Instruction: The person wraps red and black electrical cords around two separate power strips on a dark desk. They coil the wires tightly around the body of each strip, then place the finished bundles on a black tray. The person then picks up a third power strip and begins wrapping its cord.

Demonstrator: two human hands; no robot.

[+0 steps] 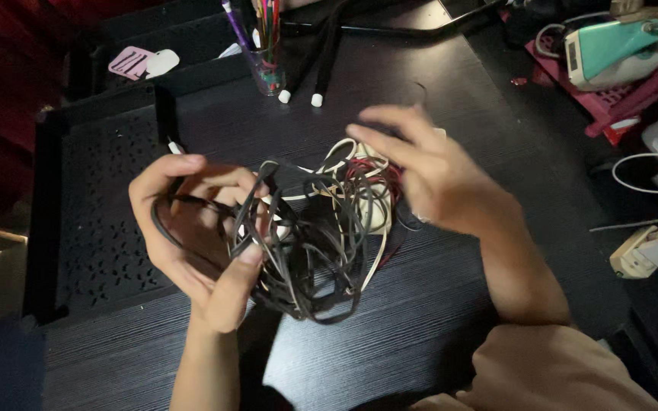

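A tangled bundle of black, white and red cables (321, 228) hangs and rests over a dark wood-grain desk (420, 320). My left hand (199, 243) grips the black strands on the bundle's left side, thumb pressed against them. My right hand (428, 167) hovers over the right side of the tangle with fingers spread, its fingertips reaching past the white loops; it looks blurred and I cannot tell whether it touches a strand.
A black perforated tray (93, 228) sits at the left. A clear cup of pens (266, 61) stands at the back, with two white-tipped black cords (317, 68) beside it. A pink crate holding a teal iron (618, 53) and white chargers (649, 251) lie at the right.
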